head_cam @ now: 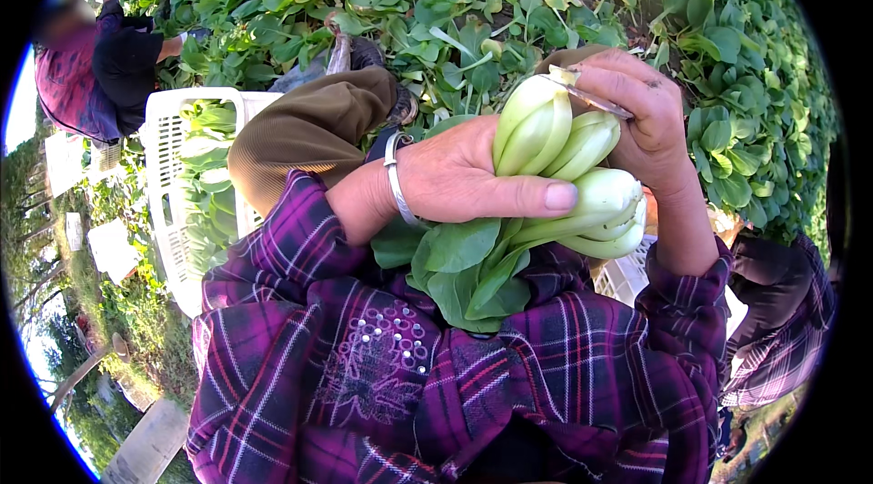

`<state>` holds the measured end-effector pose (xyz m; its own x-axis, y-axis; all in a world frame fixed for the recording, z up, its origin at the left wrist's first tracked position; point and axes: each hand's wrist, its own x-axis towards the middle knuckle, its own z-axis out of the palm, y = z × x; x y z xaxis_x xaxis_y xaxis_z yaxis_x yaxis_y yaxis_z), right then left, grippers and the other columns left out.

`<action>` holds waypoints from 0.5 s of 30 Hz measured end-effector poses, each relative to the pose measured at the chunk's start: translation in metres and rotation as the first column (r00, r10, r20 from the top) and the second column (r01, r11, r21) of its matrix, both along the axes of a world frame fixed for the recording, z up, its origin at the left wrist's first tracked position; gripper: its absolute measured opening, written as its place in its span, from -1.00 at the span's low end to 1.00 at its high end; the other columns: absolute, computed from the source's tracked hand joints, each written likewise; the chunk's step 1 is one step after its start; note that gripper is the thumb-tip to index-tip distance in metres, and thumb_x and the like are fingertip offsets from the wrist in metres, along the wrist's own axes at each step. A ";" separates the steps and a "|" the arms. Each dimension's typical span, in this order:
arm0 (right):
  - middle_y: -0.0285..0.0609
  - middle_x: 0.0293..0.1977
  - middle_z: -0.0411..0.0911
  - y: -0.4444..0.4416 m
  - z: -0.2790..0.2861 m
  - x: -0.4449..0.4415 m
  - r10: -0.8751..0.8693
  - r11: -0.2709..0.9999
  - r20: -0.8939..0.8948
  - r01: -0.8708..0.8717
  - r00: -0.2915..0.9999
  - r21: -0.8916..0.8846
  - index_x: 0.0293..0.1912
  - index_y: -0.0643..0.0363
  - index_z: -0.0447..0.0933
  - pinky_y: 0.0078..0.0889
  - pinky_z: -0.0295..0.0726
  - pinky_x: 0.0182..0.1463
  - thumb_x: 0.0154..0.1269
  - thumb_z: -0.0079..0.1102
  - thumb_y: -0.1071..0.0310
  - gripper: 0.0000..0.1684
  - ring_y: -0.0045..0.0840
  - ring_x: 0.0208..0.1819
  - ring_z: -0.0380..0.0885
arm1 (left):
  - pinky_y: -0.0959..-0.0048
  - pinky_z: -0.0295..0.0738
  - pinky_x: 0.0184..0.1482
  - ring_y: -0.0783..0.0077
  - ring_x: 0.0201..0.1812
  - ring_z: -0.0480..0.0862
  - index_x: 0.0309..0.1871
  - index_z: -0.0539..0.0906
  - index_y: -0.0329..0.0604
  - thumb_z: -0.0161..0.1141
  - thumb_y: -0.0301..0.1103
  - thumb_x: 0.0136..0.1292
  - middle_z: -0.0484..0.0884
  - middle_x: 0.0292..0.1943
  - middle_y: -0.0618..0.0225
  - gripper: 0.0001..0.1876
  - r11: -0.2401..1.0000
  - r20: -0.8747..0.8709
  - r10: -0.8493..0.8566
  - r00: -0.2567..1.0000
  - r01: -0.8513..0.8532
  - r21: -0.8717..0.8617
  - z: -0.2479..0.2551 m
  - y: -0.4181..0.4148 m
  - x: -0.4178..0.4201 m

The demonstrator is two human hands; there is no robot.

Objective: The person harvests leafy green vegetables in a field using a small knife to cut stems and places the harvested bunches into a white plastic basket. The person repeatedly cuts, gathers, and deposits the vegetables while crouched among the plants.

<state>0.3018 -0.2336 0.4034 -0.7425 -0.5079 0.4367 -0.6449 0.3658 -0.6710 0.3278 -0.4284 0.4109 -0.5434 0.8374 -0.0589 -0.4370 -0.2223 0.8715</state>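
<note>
My left hand (470,170), with a metal bangle at the wrist, grips several heads of bok choy (535,126). Their pale bases point up and to the right, and the green leaves (464,266) hang over my lap. At the upper right my right hand (644,102) holds a small knife (600,102), its blade by the cut root end of the topmost head. The knife's handle is hidden in my fingers.
A white plastic crate (239,102) of bok choy stands left of my knee. Leafy plants (477,34) cover the ground ahead. Another person (102,75) sits at the upper left, and a person in plaid (784,341) is at the right beside another white crate (624,273).
</note>
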 end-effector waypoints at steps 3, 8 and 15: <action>-0.15 -0.51 0.48 -0.001 0.001 0.002 -0.004 1.000 -0.002 0.005 1.000 0.026 -0.32 0.18 0.51 -0.48 0.48 -0.41 -0.15 0.12 0.55 -0.74 -0.35 -0.46 0.50 | 0.56 0.35 -0.07 0.57 -0.13 0.43 -0.01 0.37 -0.27 0.08 -0.20 0.17 0.47 -0.17 0.38 -0.60 1.000 0.015 0.008 1.000 -0.008 -0.013 0.002 -0.002 0.001; -0.15 -0.53 0.48 -0.016 0.001 0.006 -0.040 0.999 0.046 0.040 0.998 0.012 -0.34 0.19 0.50 -0.47 0.47 -0.44 -0.15 0.17 0.49 -0.76 -0.35 -0.48 0.49 | 0.54 0.34 -0.04 0.54 -0.11 0.44 0.02 0.36 -0.27 0.08 -0.19 0.17 0.48 -0.14 0.35 -0.57 0.997 0.034 -0.003 0.999 0.005 -0.074 -0.002 -0.001 0.006; -0.22 -0.53 0.49 -0.030 -0.007 -0.017 -0.338 0.913 0.363 0.396 0.868 -0.096 -0.31 0.24 0.50 -0.59 0.44 -0.47 0.05 0.12 0.44 -0.85 -0.60 -0.53 0.48 | 0.53 0.32 -0.01 0.53 -0.08 0.44 0.05 0.36 -0.23 0.07 -0.21 0.18 0.48 -0.12 0.34 -0.58 0.990 0.038 0.023 0.999 -0.018 -0.137 0.013 -0.002 -0.003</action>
